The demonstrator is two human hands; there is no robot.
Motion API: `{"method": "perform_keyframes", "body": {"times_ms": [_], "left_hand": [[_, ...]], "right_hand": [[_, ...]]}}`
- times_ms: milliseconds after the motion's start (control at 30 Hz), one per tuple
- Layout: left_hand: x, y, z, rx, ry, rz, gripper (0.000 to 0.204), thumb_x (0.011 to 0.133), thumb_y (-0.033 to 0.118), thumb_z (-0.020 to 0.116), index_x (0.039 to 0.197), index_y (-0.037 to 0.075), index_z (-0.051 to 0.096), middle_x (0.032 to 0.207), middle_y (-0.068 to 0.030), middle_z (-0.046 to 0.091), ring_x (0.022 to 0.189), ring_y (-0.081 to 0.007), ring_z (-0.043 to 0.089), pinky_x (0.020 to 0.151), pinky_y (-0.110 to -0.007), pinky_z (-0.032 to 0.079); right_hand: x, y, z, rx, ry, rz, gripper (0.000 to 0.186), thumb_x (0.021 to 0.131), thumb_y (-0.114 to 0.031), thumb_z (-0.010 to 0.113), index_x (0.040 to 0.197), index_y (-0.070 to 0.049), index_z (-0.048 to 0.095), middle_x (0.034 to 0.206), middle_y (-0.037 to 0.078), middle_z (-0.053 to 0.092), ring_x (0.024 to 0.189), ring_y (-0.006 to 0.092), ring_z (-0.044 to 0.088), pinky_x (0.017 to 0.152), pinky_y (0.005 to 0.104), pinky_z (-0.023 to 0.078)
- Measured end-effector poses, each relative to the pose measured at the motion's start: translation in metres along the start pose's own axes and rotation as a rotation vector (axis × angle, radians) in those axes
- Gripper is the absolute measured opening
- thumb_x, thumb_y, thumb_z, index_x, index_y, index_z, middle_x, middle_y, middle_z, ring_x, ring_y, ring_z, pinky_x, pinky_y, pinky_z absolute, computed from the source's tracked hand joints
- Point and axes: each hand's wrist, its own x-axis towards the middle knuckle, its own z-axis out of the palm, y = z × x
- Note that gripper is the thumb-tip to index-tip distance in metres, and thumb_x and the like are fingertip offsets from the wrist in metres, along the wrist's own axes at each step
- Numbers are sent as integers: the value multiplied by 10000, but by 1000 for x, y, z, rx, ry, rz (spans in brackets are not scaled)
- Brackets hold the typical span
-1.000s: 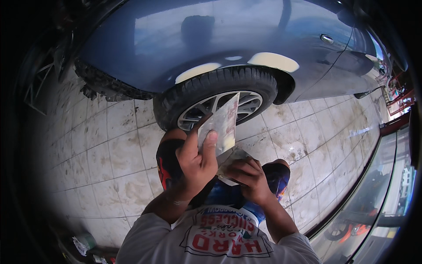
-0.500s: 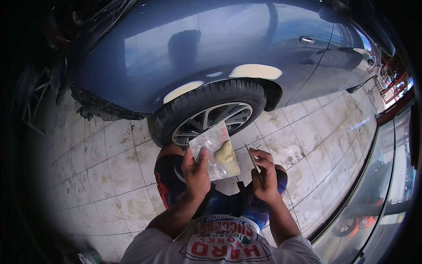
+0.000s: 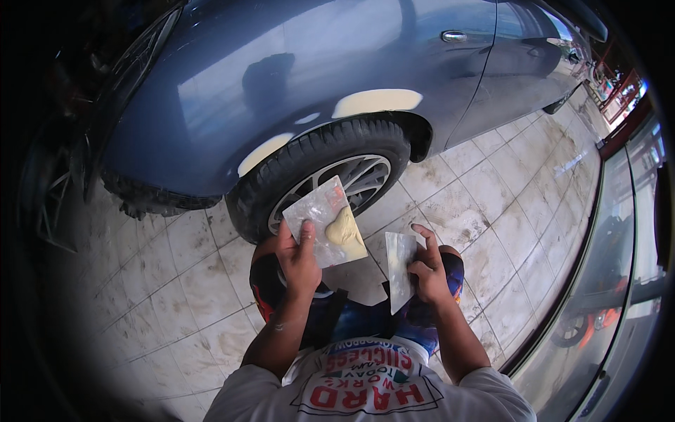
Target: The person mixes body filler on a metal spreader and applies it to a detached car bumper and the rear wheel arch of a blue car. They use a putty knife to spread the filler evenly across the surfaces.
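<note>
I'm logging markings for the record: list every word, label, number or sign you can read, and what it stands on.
White shirt: bold red, blue and dark lettering, upside down in this view; legible in part, wording not copied here.
Pale board in the left hand: red mark, too blurred to read.
Elsewhere: nothing large or sharp enough to read.

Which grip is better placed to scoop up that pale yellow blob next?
Probably the right grip: it holds a thin, flat, grey blade. The left grip is occupied, holding the pale, flat, rectangular board under the thick, pale yellow blob.
</note>
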Motion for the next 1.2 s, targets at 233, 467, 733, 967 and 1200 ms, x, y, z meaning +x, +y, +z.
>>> {"method": "perform_keyframes", "body": {"times_ms": [233,467,733,967,1200], "left_hand": [[-12,-13,2,129,-192,-24,300,1102,131,587,1346,-42,573,1237,-101,686,1109,-145,630,984,-307,497],[-38,-11,20,253,-320,31,325,1095,104,580,1359,-84,551,1235,-137,682,1110,-165,634,958,-305,505],[-8,18,-3,643,-171,162,232,1090,115,593,1246,-51,640,1038,-159,761,927,-202,737,825,-313,552],[-8,46,6,886,-301,428,262,1011,44,665,1245,-71,691,992,-214,767,865,-329,782,758,-354,581],[5,94,-30,427,76,435,302,1060,112,641,1313,-50,614,1159,-136,723,1073,-197,689,930,-338,543]], "right_hand": [[-6,10,6,724,-308,742,334,1002,-135,499,1319,-87,591,1019,75,557,697,157,495,502,246,434],[29,72,-15,459,204,568,313,960,-82,536,1264,-14,561,1096,118,615,821,219,632,648,346,541],[9,-5,-7,-823,24,-508,582,718,155,553,1221,-97,705,1171,99,686,1068,278,656,948,416,530],[-3,-14,74,-1240,-310,-757,589,614,33,720,1156,-181,805,1227,-36,711,1126,251,611,1029,410,432],[15,50,52,205,-415,56,575,989,-233,721,1523,-173,518,1538,139,510,1409,351,501,1164,631,376]]}}
